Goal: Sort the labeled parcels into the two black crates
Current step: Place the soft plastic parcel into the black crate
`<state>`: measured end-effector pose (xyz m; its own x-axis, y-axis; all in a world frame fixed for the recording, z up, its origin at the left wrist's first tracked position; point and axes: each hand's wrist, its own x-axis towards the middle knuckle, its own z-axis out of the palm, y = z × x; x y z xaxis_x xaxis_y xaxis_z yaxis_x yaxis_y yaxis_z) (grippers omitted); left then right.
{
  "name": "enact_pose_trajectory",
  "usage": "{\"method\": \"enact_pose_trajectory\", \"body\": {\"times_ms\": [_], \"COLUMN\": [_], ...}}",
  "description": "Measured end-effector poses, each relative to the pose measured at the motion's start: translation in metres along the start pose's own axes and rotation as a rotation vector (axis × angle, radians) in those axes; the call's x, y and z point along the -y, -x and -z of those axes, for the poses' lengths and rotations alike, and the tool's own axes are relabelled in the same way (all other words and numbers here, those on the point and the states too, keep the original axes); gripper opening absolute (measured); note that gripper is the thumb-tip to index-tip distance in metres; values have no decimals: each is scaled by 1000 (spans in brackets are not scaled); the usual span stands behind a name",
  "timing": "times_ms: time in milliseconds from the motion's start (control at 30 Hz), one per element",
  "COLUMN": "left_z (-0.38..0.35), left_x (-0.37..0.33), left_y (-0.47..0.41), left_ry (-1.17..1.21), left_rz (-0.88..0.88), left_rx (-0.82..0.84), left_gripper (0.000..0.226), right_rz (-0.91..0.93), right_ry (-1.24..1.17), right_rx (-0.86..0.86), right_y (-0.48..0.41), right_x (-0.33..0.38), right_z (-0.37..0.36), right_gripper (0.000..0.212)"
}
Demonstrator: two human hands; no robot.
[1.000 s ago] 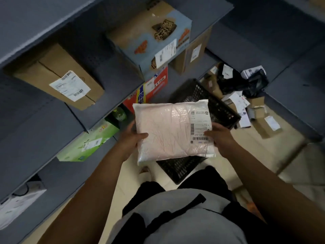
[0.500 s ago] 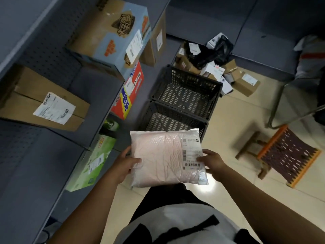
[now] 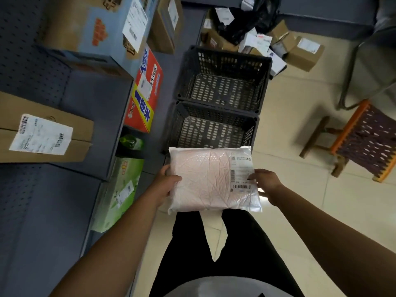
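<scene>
The pink poly mailer (image 3: 205, 179) had come lower, label up, to just short of the near black crate (image 3: 177, 129), with the far black crate (image 3: 227, 53) now visible behind it. The left hand (image 3: 166, 185) and right hand (image 3: 266, 183) pinched its ends, thumbs on top, other fingers hidden beneath. It looked ready for dropping.

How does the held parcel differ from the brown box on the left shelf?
The parcel is a soft pale pink bag; the brown box is stiff cardboard. The left hand and right hand hold the parcel; the brown box rests on a shelf. Both carry white barcode labels.
</scene>
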<state>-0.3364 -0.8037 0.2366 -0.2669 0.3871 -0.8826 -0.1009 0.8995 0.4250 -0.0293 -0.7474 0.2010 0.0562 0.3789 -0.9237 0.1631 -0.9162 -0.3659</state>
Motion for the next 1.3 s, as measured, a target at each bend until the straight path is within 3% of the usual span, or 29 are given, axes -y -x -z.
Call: {"method": "enact_pose_trajectory", "body": {"times_ms": [233,333,500,633,1033,1133,1300], "left_z": [7,10,5,-7,-69,-79,-90], "left_x": [0,-1,-15,-20,-5,-7,-23], "left_y": [-102,-163,-278,-365,-576,-604,-608], "left_ry": [-173,-250,-382,-448,-525,-670,-853], "left_rz": [13,23,-113,-207,-392,-340,-55], "left_rx": [6,-12,-33,-58,-27,85,391], "left_gripper": [45,49,49,54,77,85,71], "right_rz": [-38,-29,72,124,200,198,216], "right_ry": [-7,-26,27,5,-152,-112,-36], "right_rx": [-75,-127,-261,-305,-284,-389,-523], "right_y": [-56,-99,-189,-278,-502,-534,-567], "right_x": [-5,-6,-11,-11,-29,-34,-42], "right_z": [-55,-84,-141,-172,-182,-180,-157], "right_gripper": [19,18,23,41,26,23,33]}}
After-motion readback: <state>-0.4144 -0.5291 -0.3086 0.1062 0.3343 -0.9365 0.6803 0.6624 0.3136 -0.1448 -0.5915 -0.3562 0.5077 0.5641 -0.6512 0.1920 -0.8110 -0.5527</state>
